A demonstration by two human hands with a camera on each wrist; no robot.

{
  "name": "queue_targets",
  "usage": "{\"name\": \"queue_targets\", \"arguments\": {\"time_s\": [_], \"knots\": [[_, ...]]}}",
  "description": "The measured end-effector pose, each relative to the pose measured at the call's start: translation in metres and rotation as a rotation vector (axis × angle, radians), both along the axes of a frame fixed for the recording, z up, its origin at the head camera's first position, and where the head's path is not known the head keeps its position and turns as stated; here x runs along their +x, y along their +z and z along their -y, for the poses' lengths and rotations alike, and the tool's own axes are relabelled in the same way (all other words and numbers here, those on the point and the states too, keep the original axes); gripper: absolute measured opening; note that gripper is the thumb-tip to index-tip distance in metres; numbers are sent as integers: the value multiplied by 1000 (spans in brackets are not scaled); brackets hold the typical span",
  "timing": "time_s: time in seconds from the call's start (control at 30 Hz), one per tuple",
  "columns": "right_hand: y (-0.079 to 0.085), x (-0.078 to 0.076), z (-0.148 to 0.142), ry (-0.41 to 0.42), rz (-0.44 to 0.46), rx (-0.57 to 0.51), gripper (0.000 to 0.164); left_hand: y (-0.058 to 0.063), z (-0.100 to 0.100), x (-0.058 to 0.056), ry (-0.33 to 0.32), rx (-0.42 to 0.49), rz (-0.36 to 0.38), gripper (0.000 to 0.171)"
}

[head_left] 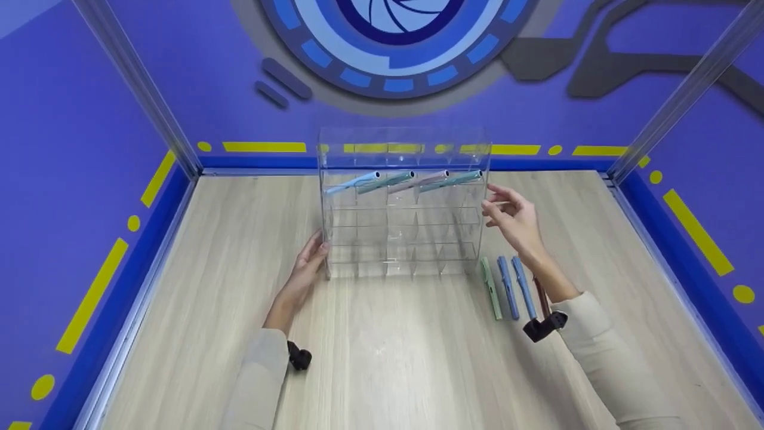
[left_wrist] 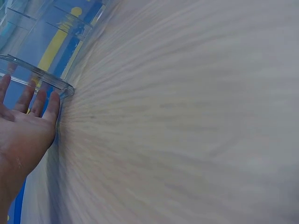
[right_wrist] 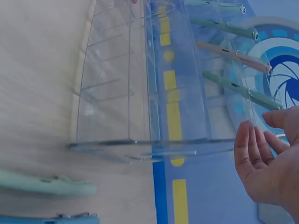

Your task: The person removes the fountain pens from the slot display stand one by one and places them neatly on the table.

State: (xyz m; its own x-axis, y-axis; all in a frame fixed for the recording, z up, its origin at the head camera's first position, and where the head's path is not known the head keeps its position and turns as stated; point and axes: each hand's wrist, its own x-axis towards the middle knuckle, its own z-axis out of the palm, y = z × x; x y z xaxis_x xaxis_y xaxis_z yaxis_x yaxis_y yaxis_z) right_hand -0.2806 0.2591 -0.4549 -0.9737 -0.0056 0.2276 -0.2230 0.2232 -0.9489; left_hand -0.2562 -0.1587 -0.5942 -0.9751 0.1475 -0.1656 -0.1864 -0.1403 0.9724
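A clear acrylic pen rack [head_left: 324,221] with rows of compartments stands upright at the back of the table. Along one upper row lean a light blue pen [head_left: 353,183], a teal pen [head_left: 387,182], a pinkish pen [head_left: 419,181] and a green-teal pen [head_left: 452,181], caps up and to the right. My left hand [head_left: 307,266] touches the rack's lower left side, its fingers nearly straight in the left wrist view. Beside the upper right side is my right hand [head_left: 518,224], fingers loosely bent and holding nothing; whether the fingertips touch the rack I cannot tell.
Right of the rack, a light green pen [head_left: 492,288], a blue pen [head_left: 508,288], another blue pen [head_left: 524,288] and a brown pen [head_left: 542,294] lie on the wooden table [head_left: 376,352]. My right forearm partly covers the brown one. A blue patterned wall [head_left: 239,119] rises behind.
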Motion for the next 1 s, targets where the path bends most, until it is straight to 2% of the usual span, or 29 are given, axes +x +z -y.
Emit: {"name": "queue_targets", "arguments": {"time_s": [0.17, 0.5, 0.8, 1.0], "knots": [[5, -9, 14, 16, 20, -58, 48, 0, 0, 1, -5, -15, 0, 67], [11, -22, 34, 44, 40, -144, 52, 1, 1, 0, 6, 6, -8, 70], [8, -25, 50, 72, 71, -208, 44, -2, 0, 0, 15, 33, -10, 66], [4, -25, 61, 88, 60, -242, 40, -2, 1, 0, 6, 5, -10, 69]]}}
